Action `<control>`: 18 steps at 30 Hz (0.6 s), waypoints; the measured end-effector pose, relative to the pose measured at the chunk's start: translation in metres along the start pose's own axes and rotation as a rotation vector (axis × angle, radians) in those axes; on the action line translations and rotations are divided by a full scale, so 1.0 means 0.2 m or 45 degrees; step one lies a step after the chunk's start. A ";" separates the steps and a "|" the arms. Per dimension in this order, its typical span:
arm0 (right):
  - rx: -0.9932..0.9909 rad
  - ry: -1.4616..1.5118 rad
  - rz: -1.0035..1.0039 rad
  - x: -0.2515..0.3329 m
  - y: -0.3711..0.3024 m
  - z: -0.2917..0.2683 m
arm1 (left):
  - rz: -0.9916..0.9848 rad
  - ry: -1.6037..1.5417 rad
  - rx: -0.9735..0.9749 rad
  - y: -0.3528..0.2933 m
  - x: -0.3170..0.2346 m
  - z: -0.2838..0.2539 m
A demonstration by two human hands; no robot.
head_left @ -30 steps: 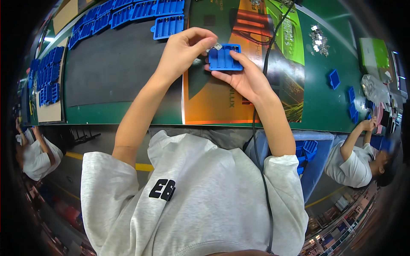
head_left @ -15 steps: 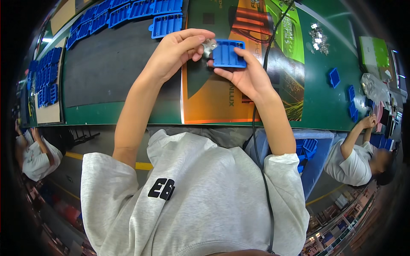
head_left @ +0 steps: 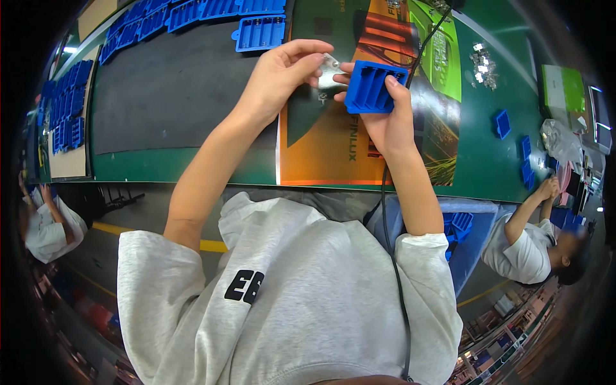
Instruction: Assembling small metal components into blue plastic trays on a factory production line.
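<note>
My left hand (head_left: 285, 77) is closed in a pinch on a small shiny metal plate (head_left: 329, 76) that seems to have a hole near its upper end. Thumb on its right edge and fingers beneath, my right hand (head_left: 390, 125) grips a blue plastic battery holder (head_left: 370, 93). The holder is tilted, its open slots facing up, with what look like springs at the far right end. Some fingertips of the right hand stick out past its left side, close to the metal plate.
Rows of blue battery holders (head_left: 260, 33) line the far left; more lie in a stack (head_left: 68, 106). Metal pieces (head_left: 482, 67) are heaped at right. A black cable (head_left: 420, 54) crosses the printed sheet. A blue bin (head_left: 478, 250) stands at my right, near a co-worker (head_left: 523, 247).
The battery holder has shifted right and tilted, away from my left hand. More of the metal plate shows between my left fingers. The whole view has shifted slightly.
</note>
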State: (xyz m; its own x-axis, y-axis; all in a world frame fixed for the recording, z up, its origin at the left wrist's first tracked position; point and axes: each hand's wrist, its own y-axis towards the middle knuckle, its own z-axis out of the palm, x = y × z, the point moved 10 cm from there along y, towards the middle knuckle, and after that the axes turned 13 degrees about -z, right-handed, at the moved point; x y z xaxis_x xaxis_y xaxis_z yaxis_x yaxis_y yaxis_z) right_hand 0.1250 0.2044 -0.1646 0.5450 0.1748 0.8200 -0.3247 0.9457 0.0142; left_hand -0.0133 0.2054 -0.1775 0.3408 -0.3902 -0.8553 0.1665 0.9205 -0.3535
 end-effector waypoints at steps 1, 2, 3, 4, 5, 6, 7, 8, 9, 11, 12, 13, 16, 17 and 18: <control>0.007 -0.087 -0.025 0.00 0.00 0.00 | 0.000 -0.003 -0.005 -0.01 0.00 0.01; -0.042 -0.110 -0.019 0.00 -0.01 -0.04 | -0.005 0.041 -0.017 -0.01 0.00 0.02; -0.042 -0.111 -0.017 0.00 -0.01 -0.04 | -0.010 0.085 -0.029 -0.02 0.00 0.03; -0.046 -0.083 -0.022 0.00 0.00 -0.05 | 0.002 0.111 -0.028 -0.02 0.00 0.04; -0.054 -0.056 -0.030 0.01 0.00 -0.05 | 0.001 0.109 -0.026 -0.03 0.00 0.04; -0.056 -0.058 -0.030 0.01 0.01 -0.05 | 0.006 0.166 -0.031 -0.03 0.00 0.04; -0.095 -0.049 -0.029 0.00 0.01 -0.07 | 0.012 0.224 -0.036 -0.03 0.00 0.05; -0.130 -0.038 -0.026 0.00 0.01 -0.08 | 0.012 0.222 -0.036 -0.03 0.00 0.04; -0.130 -0.039 -0.025 0.00 0.02 -0.07 | 0.037 0.267 -0.066 -0.03 0.00 0.03; -0.141 -0.046 -0.003 -0.02 0.02 -0.08 | 0.063 0.311 -0.098 -0.02 0.00 0.01; -0.140 -0.047 -0.002 -0.02 0.02 -0.08 | 0.111 0.351 -0.144 -0.03 -0.03 -0.01; -0.122 -0.022 0.012 -0.03 0.02 -0.09 | 0.159 0.391 -0.190 -0.03 -0.05 -0.02; -0.133 0.053 0.072 -0.07 0.01 -0.10 | 0.370 0.477 -0.350 -0.06 -0.16 -0.06; -0.151 0.109 0.125 -0.11 0.00 -0.09 | 0.368 0.480 -0.353 -0.06 -0.15 -0.07; -0.137 0.158 0.175 -0.14 -0.01 -0.07 | 0.419 0.564 -0.389 -0.08 -0.16 -0.06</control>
State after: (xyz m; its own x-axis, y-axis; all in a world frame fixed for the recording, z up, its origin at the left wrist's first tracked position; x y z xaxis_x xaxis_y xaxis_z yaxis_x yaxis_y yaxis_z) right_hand 0.1208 0.2014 -0.1952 0.5942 0.3302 0.7334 -0.3215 0.9333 -0.1597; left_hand -0.0385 0.2040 -0.1501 -0.0970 -0.0998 -0.9903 -0.1762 0.9810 -0.0816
